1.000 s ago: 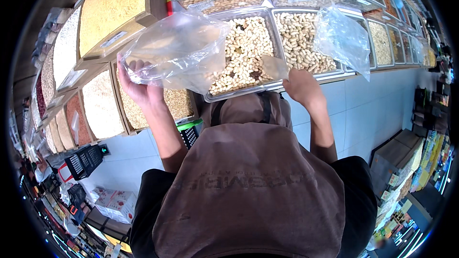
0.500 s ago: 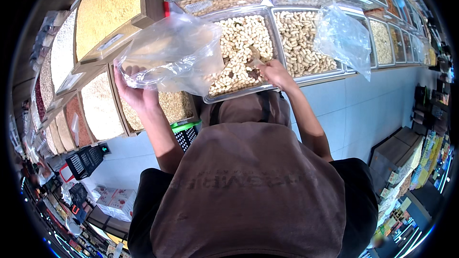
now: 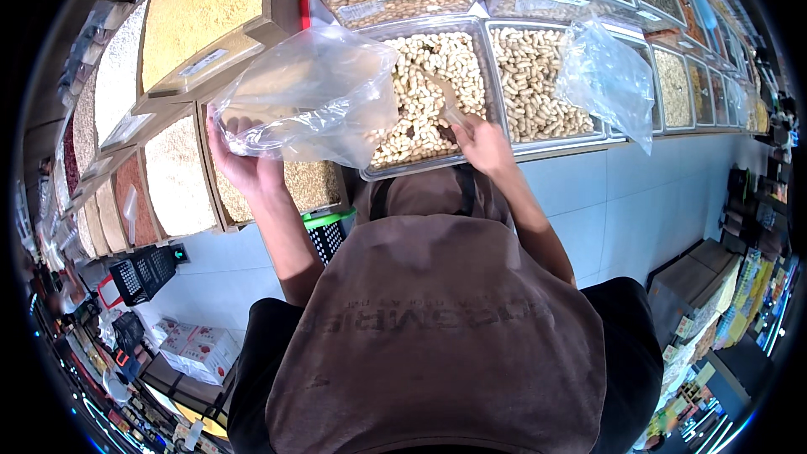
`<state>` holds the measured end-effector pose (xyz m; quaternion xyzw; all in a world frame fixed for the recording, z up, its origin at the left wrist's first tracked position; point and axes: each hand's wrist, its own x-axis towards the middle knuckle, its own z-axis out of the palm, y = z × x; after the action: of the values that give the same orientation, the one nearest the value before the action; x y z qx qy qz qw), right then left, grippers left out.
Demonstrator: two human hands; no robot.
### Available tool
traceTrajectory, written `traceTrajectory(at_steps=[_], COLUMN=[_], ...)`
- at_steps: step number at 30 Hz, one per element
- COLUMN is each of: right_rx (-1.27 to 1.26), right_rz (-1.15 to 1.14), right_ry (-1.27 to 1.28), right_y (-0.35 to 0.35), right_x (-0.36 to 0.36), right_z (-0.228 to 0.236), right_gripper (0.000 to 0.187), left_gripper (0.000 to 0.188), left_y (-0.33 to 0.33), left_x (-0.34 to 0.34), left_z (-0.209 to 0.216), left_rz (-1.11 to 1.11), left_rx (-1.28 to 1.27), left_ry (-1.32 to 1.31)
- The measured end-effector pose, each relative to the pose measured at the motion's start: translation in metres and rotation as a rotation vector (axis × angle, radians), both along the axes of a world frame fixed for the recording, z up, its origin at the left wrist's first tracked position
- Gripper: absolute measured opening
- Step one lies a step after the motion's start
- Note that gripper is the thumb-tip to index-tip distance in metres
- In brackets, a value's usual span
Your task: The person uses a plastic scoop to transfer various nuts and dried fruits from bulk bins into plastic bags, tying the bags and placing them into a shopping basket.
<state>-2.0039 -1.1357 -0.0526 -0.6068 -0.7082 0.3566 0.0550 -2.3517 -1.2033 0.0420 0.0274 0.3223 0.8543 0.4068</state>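
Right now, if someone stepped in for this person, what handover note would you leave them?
Left hand: holds a clear plastic bag open, raised beside the bins; bag looks empty.
Right hand: grips a scoop with its blade down in the peanuts of the clear peanut bin.
Done: bag opened, scoop in the nuts.
Left: nothing scooped into the bag yet.
Another clear bag hangs over the neighbouring bin.

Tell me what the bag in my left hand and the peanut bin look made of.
Bag: thin clear plastic film, glossy; it crinkles and the bins show through it. Peanut bin: probably clear hard plastic; its rim looks see-through and shiny. The left hand grips the bag.
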Motion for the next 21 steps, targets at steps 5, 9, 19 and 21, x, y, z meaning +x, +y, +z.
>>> traceTrajectory(at_steps=[5, 9, 19, 21], right_rx=[0.197, 0.301, 0.179, 0.100], right_rz=[0.135, 0.064, 0.182, 0.228], right_ry=[-0.142, -0.322, -0.314, -0.263], right_y=[-0.005, 0.000, 0.015, 0.027], right_x=[0.028, 0.034, 0.002, 0.009], right_z=[0.029, 0.057, 0.032, 0.048], right_gripper=[0.033, 0.034, 0.026, 0.029], left_gripper=[0.022, 0.021, 0.011, 0.011], left_y=[0.001, 0.008, 0.006, 0.009], left_x=[-0.002, -0.004, -0.008, 0.001], left_z=[0.000, -0.002, -0.004, 0.004], left_rz=[-0.002, -0.015, -0.070, -0.005], left_rx=[0.002, 0.037, 0.046, -0.021], left_ry=[-0.022, -0.028, -0.046, -0.027])
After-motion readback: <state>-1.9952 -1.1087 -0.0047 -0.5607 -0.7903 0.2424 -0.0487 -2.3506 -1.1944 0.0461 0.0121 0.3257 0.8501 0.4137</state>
